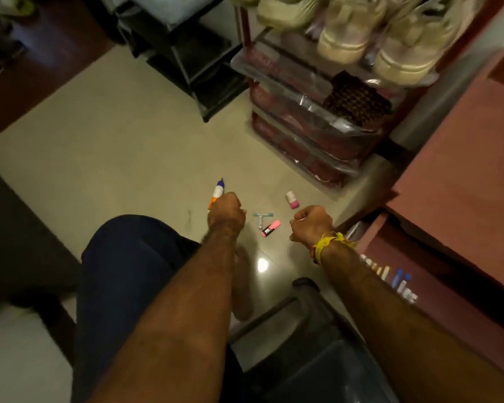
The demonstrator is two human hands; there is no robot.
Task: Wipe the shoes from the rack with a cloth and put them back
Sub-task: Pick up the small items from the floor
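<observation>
A pink highlighter (271,228) and a small razor (262,219) lie on the floor (114,158).

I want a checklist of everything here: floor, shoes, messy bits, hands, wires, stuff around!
Surface: pale tiled floor, with a light glare.
Job's things: cream shoes on the red rack; brown checked cloth lies on a rack shelf.
Clutter: marker, pink highlighter, small pink-and-white item, pale T-shaped piece on the floor.
Hands: left hand curled beside the marker; right hand curled, contents unclear.
Cables: nothing seen.
Surroundings: black rack, pinkish furniture.
</observation>
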